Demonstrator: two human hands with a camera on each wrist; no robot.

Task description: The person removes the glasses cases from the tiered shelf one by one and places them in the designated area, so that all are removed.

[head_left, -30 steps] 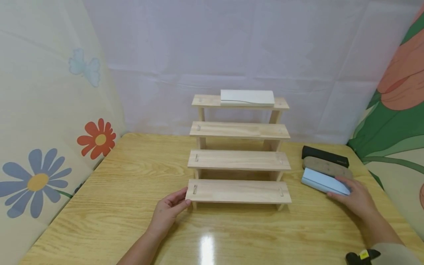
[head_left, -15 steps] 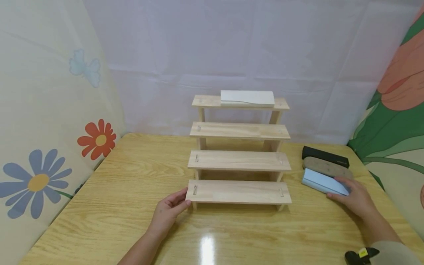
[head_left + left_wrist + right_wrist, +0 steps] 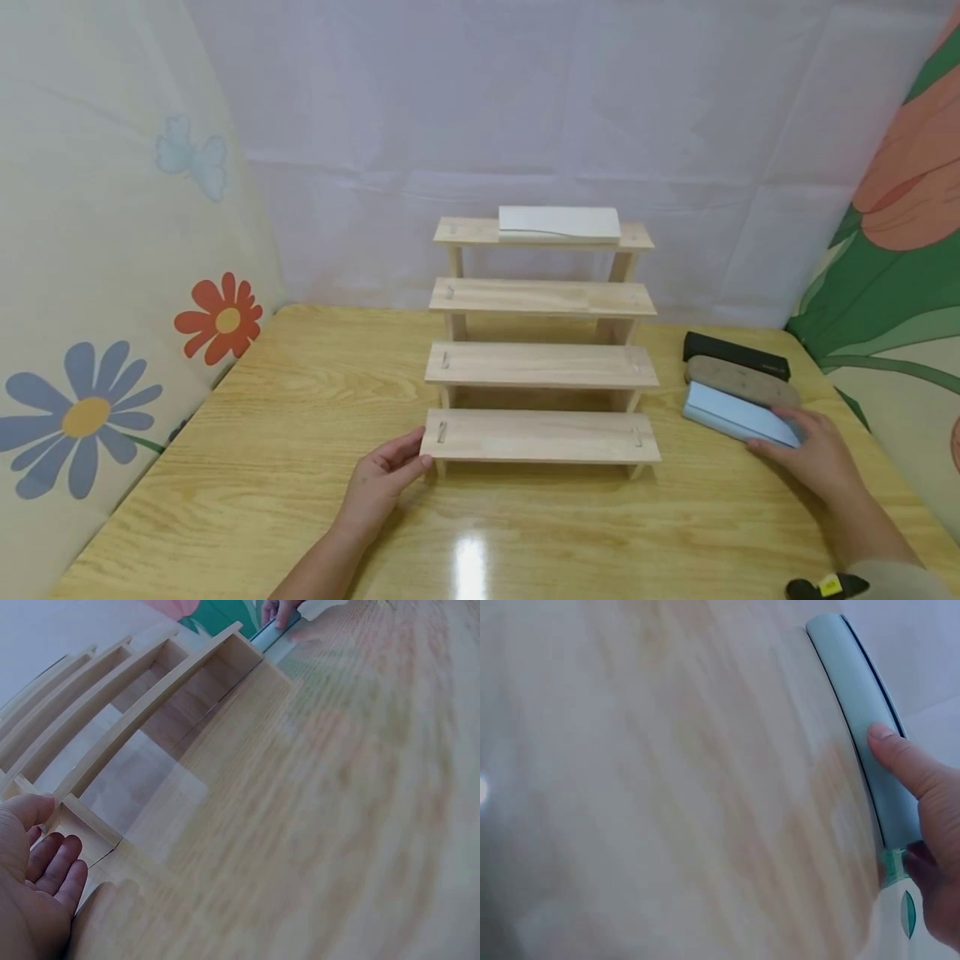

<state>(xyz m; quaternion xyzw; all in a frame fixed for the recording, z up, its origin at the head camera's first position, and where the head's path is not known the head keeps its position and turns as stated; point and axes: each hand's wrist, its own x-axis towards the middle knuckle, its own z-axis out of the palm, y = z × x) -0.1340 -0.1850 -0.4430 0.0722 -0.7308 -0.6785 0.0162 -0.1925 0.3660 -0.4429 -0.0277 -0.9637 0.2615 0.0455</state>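
A tiered wooden display stand (image 3: 543, 435) stands mid-table in the head view. At the left end of its lowest shelf is my left hand (image 3: 384, 479). The thumb lies at the shelf's front corner, with the index finger along its side; in the left wrist view the other fingers (image 3: 56, 866) bend loosely below. On the right, my right hand (image 3: 813, 454) holds the near end of a light blue glasses case (image 3: 735, 411) lying on the table. Its thumb (image 3: 900, 754) presses the case's near side in the right wrist view; the fingers behind are mostly hidden.
Directly behind the blue case lie a brown glasses case (image 3: 738, 381) and a long black case (image 3: 735, 354). A white glasses case (image 3: 558, 223) rests on the stand's top shelf. A pale cloth (image 3: 360, 208) hangs behind the wooden table (image 3: 300, 400).
My right hand has shifted slightly right along the blue case, uncovering more of its right end. The left hand and the stand keep their places.
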